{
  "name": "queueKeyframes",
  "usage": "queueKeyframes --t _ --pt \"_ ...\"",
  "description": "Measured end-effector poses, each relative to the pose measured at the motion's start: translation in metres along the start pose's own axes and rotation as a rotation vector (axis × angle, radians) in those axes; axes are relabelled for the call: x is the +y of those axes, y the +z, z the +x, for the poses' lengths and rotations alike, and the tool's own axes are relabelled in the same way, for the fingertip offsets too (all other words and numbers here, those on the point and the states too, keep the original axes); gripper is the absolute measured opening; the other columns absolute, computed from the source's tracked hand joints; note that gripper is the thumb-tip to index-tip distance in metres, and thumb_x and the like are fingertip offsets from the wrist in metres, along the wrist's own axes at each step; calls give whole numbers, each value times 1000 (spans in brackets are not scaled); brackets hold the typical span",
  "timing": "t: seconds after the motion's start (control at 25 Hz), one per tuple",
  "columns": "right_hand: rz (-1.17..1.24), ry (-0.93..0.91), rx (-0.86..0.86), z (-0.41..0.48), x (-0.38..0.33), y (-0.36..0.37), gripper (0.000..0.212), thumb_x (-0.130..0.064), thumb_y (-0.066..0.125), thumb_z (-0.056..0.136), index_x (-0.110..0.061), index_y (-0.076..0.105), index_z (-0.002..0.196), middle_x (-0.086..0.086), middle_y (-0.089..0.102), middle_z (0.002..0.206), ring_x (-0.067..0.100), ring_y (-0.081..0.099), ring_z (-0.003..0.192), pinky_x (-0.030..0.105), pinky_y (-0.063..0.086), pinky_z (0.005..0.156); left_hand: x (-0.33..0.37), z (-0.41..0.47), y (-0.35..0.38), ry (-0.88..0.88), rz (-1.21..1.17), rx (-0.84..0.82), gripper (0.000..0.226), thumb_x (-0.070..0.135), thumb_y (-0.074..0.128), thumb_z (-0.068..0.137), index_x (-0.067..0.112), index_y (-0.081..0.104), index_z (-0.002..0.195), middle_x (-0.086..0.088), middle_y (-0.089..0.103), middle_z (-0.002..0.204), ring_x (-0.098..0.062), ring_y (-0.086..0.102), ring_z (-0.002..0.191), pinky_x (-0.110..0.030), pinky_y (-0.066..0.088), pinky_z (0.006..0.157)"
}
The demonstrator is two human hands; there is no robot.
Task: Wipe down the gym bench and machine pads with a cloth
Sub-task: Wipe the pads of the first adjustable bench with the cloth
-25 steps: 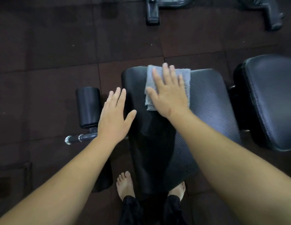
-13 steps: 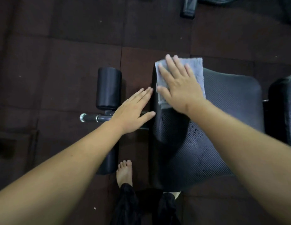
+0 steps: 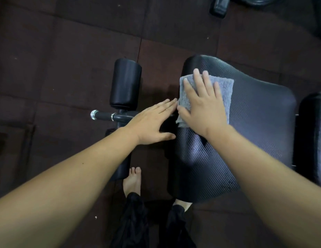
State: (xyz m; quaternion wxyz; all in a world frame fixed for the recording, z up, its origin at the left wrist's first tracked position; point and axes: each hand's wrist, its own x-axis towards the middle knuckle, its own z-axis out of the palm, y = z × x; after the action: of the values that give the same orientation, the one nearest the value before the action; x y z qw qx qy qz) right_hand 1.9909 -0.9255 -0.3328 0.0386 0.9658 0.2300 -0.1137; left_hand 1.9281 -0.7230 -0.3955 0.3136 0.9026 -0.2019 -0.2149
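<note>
Right hand flat, fingers straight — pressing grey cloth onto black bench pad. Left hand open, fingers extended — beside pad's left edge.

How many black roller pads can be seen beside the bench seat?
2. The upper roller pad lies beyond the metal bar; the lower roller pad lies nearer, partly under the left forearm. Others may be hidden.

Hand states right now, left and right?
Left hand: open, fingers straight, holding nothing, beside the bench pad.
Right hand: open, flat, pressing the cloth onto the pad.
</note>
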Motion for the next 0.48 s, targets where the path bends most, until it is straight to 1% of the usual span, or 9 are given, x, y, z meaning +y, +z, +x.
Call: queueKeyframes --t 0.08,0.16,0.2,0.28,0.36,0.4,0.48 --pt "5 18 -8 32 4 -10 78 -52 48 96 -22 26 164 10 5 174 31 1 160 53 6 128 0 -6 4 8 13 -12 115 74 62 85 19 2 166 4 3 174 -13 2 160 -38 16 130" --pt "6 80 -23 66 6 -20 76 -51 47 97 -23 24 164 10 4 174 31 0 160 54 6 128 0 -12 10 6 19 -36 120 76 62 81 21 -2 166 6 0 174 -11 -1 160 -38 16 130" --pt "16 103 -4 68 5 -21 76 -51 46 97 -23 24 164 10 4 174 32 0 160 55 7 128 1 -15 14 2 22 -48 122 78 62 79 22 -3 166 7 -1 174 -10 -2 160 -39 16 130" --pt "26 112 39 32 -5 -10 77 -51 45 96 -21 24 164 12 6 174 33 2 160 56 9 127 4 -21 20 -4 32 -46 124 83 59 77 22 -2 166 8 -2 174 -10 -3 160 -42 19 129" --pt "21 55 43 -31 -17 7 78 -52 44 96 -20 24 164 12 7 173 34 3 160 56 9 127 7 -26 25 -6 27 -48 125 84 58 77 21 -3 166 8 -3 173 -9 -4 160 -45 19 129" --pt "14 28 26 -46 -17 9 78 -53 44 97 -20 24 164 12 7 173 34 3 160 55 8 127 9 -29 27 -11 23 -50 125 83 60 78 20 -3 166 8 -3 173 -10 -4 160 -43 17 129" --pt "1 15 3 -26 -11 6 78 -54 47 97 -21 24 164 11 6 174 33 1 160 54 7 127 12 -33 31 -5 28 -32 125 80 63 78 19 -2 166 5 -2 174 -11 -2 160 -42 17 130"
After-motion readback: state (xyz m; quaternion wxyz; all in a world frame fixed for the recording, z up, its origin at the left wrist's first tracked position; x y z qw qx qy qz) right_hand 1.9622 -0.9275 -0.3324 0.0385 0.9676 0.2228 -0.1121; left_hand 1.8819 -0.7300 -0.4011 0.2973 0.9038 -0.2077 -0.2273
